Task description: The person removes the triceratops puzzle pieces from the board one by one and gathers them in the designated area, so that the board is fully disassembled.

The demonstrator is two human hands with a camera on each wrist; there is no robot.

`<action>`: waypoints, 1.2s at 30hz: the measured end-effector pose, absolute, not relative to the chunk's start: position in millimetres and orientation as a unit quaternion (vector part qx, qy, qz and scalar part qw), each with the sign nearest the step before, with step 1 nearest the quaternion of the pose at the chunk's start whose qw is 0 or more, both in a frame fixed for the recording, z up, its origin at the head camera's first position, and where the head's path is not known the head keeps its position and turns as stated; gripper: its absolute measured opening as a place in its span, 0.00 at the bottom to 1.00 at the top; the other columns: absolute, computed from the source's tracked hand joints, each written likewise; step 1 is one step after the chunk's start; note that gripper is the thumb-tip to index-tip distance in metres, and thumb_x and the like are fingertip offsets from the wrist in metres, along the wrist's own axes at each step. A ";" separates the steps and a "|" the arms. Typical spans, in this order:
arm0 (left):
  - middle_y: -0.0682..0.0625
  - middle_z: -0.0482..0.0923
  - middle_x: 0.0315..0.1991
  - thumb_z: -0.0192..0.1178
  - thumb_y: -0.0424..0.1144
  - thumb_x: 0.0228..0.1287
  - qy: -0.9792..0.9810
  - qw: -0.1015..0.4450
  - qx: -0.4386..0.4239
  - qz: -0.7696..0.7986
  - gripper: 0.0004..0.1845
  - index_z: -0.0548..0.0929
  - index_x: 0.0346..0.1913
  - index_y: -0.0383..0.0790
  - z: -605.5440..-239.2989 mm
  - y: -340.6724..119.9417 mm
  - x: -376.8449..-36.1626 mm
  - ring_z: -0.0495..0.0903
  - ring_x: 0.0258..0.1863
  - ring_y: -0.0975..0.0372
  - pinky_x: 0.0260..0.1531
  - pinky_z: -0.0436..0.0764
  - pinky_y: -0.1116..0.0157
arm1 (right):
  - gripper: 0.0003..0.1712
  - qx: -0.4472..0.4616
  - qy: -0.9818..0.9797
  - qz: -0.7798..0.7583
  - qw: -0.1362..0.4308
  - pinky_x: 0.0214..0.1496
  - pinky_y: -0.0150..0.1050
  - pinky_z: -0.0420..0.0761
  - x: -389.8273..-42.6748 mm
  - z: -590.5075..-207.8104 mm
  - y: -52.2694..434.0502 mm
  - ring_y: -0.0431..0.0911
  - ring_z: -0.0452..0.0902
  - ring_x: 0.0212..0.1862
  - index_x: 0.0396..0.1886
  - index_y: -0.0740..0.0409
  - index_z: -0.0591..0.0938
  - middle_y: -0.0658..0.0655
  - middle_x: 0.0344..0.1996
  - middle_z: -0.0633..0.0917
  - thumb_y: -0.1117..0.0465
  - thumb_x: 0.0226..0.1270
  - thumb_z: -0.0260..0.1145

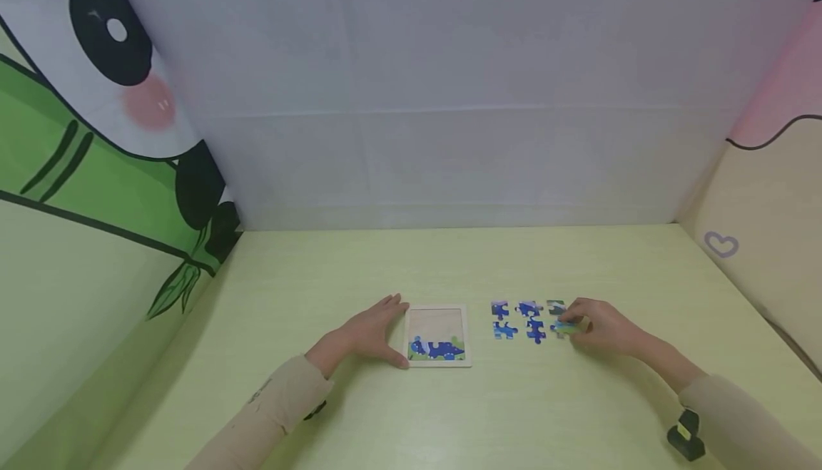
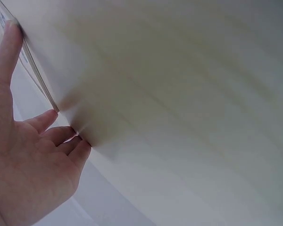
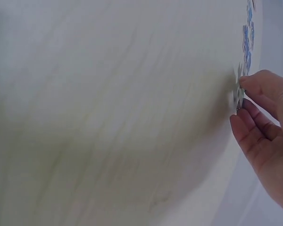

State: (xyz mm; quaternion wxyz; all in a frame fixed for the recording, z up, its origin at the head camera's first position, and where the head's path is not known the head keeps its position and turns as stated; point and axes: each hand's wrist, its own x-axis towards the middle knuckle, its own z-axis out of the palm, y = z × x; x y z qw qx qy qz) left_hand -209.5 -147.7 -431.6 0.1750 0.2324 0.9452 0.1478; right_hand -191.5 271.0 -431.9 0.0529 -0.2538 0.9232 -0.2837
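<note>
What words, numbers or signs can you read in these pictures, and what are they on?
No words or numbers can be read anywhere.
One sign only: a small purple heart outline on the right wall, with no text.
The puzzle tray by the left hand and the loose pieces by the right hand show only a picture, no lettering.
A faint mark on the left sleeve is too small to read.

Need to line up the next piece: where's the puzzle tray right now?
In the head view, the puzzle tray lies on the table, against the left hand, left of the loose pieces.
</note>
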 end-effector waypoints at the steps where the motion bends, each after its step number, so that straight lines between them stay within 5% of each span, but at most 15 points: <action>1: 0.45 0.46 0.72 0.70 0.62 0.36 0.945 0.175 0.232 0.149 0.57 0.57 0.69 0.43 -431.6 -147.6 -209.4 0.44 0.71 0.52 0.67 0.55 0.51 | 0.17 -0.253 0.923 -0.284 0.054 0.31 0.28 0.78 -191.5 -432.2 271.4 0.48 0.76 0.37 0.39 0.68 0.82 0.58 0.36 0.81 0.71 0.45 0.67; 23: 0.44 0.46 0.72 0.71 0.61 0.36 0.945 0.177 0.230 0.154 0.57 0.57 0.69 0.43 -429.9 -147.4 -208.2 0.43 0.72 0.52 0.68 0.53 0.51 | 0.17 -0.253 0.915 -0.297 0.106 0.33 0.31 0.77 -197.6 -429.9 274.2 0.44 0.74 0.37 0.40 0.65 0.83 0.57 0.37 0.81 0.70 0.46 0.68; 36: 0.44 0.45 0.72 0.70 0.62 0.35 0.944 0.174 0.234 0.154 0.57 0.56 0.70 0.42 -431.6 -148.2 -210.1 0.43 0.71 0.51 0.67 0.53 0.51 | 0.16 -0.274 0.913 -0.290 0.090 0.38 0.37 0.79 -209.4 -411.6 245.1 0.51 0.77 0.41 0.43 0.67 0.81 0.58 0.38 0.82 0.69 0.51 0.67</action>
